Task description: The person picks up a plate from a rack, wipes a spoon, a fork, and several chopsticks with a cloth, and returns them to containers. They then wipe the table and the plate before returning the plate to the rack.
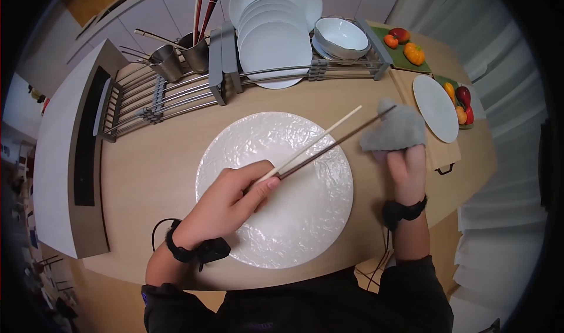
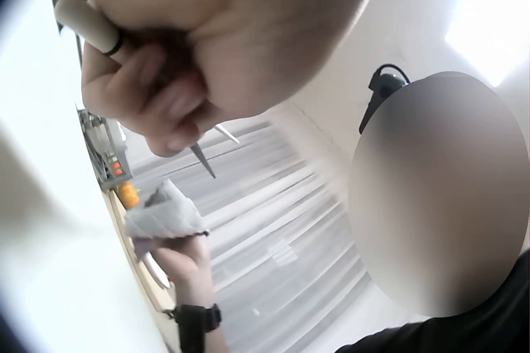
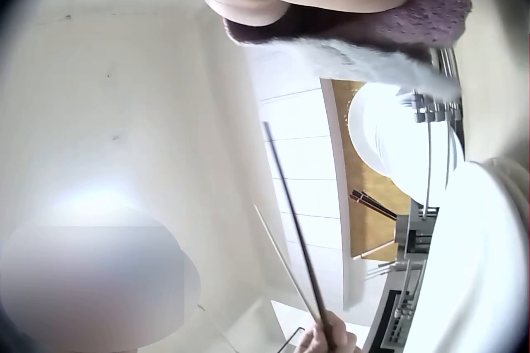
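Note:
My left hand (image 1: 232, 201) grips a pair of chopsticks above the large white plate (image 1: 235, 239). One is a cream chopstick (image 1: 320, 135), the other a dark brown chopstick (image 1: 343, 139); both point away to the right, spread apart at the tips. Their thick ends stick out behind the fist in the left wrist view. My right hand (image 1: 407, 168) holds up a grey cloth (image 1: 396, 130), which hides most of its fingers. A purple underside (image 3: 426, 18) of the cloth shows in the right wrist view. The brown tip overlaps the cloth in the head view, but stands apart from it in the right wrist view.
Behind the plate, a metal rack (image 1: 170, 106) bears upright white plates (image 1: 276, 51), a white bowl (image 1: 342, 36) and metal cups (image 1: 195, 54) with chopsticks. At right lie a white oval plate (image 1: 435, 109) and green trays with toy vegetables (image 1: 414, 54). A white box-like unit (image 1: 64, 156) borders the left.

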A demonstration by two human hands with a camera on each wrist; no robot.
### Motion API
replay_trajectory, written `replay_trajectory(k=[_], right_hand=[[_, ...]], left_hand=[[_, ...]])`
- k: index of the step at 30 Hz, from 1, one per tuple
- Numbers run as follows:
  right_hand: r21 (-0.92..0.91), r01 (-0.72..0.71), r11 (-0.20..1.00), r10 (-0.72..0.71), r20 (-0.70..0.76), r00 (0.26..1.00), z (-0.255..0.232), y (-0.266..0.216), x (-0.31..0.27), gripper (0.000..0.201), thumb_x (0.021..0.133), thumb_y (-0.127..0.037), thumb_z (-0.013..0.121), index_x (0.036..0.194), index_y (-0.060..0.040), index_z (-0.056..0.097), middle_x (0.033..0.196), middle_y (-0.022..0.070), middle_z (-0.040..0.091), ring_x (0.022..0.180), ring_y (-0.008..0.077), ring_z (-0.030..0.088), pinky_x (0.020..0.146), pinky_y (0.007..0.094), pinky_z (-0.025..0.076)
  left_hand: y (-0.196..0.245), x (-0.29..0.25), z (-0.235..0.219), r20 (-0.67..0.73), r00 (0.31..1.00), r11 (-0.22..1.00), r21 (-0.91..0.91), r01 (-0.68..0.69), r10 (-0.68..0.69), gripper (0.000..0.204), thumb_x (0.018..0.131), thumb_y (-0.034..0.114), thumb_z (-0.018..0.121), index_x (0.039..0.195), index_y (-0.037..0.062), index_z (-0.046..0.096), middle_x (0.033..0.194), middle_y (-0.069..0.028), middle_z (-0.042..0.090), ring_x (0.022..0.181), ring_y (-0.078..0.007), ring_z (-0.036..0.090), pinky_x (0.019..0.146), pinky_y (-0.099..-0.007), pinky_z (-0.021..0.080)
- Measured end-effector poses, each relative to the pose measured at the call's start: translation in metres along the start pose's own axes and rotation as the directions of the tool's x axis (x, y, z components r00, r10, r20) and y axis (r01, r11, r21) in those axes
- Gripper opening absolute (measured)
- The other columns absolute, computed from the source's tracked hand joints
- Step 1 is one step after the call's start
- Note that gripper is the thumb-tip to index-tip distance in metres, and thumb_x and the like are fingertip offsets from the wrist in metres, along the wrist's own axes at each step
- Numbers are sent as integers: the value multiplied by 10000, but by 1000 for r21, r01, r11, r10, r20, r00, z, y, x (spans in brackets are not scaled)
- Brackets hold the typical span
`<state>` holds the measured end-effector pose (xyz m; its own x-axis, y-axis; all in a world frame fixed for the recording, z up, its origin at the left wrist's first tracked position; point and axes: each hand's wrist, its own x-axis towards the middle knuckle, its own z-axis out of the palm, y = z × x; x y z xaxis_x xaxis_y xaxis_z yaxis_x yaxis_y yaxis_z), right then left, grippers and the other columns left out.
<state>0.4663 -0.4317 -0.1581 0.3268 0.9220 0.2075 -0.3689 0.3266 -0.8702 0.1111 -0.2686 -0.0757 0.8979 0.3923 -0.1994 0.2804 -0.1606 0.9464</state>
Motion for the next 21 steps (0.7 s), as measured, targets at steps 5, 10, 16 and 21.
replay_trajectory(k=[5,10,16,21], right_hand=[[184,-109,977,137,-149,979,80,29,-18,465,1055,-277,539,1431,-6,505,1267,144,683,1099,270,677,947,379,561],[-452,-249,857,331,110,937,94,23,-33,446,992,-263,675,1321,26,587,1176,141,725,1063,254,704,950,382,563],[-521,-178,835,307,173,936,70,70,-44,476,931,-290,757,1284,-10,606,1181,162,716,1082,288,698,943,417,567],[-426,-246,871,337,154,929,69,62,-53,492,948,-312,737,1306,-8,590,1273,188,670,1181,304,656,1000,430,544]], left_hand=[[-8,8,29,344,939,836,-515,188,1,340,1127,300,441,895,68,530,682,72,394,590,-52,318,534,-235,290],[-24,12,47,590,807,707,-577,410,13,350,1130,326,437,899,77,521,700,68,374,591,-48,308,532,-226,277],[-18,12,53,521,853,773,-524,356,-39,361,1129,335,437,914,63,540,700,63,408,585,-52,344,532,-228,306],[-23,13,53,471,881,836,-468,286,-37,371,1130,340,426,942,48,559,677,53,417,568,-52,357,532,-227,324]])
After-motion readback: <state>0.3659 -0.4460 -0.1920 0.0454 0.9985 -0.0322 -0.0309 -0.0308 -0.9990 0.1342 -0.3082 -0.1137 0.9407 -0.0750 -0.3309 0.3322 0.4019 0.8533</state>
